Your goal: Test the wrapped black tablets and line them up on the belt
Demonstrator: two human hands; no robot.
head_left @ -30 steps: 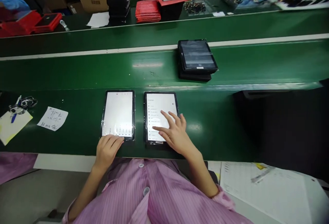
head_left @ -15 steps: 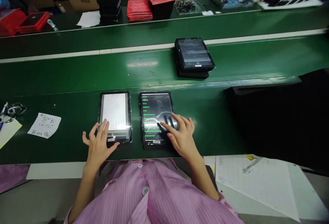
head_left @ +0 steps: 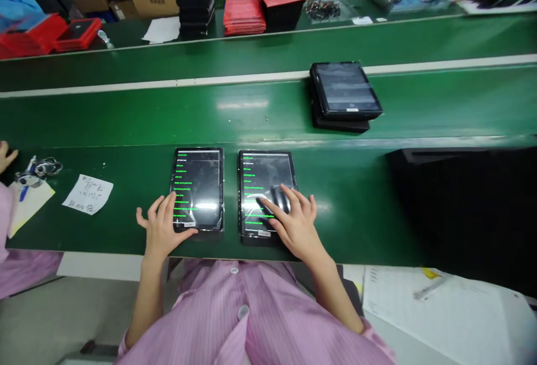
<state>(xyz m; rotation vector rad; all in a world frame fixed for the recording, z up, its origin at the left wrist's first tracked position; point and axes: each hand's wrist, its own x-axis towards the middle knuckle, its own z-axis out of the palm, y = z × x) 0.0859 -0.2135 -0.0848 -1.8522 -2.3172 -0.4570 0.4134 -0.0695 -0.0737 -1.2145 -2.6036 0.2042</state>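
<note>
Two black tablets lie side by side near the front edge of the green bench. The left tablet (head_left: 200, 186) shows a dark screen with a list of green text lines. My left hand (head_left: 161, 228) rests at its lower left corner, fingers spread. A similar green list fills the screen of the right tablet (head_left: 266, 178). Over that one's lower right part is my right hand (head_left: 300, 222), its index finger stretched onto or just above the glass; contact cannot be made out. The other fingers of this hand are apart, and neither hand grips anything.
Two stacked tablets (head_left: 346, 91) stand farther back on the bench. A handwritten note (head_left: 89, 194) lies left. At the far left edge is another person's hand (head_left: 5, 158). A black cover (head_left: 470, 203) occupies the right. Red pouches (head_left: 244, 15) and black stacked devices (head_left: 195, 1) line the back.
The left tablet's screen has switched from a white page to the dark list with green text. My hands stay nearly in place; the view has shifted slightly left, bringing another person's hand into sight.
</note>
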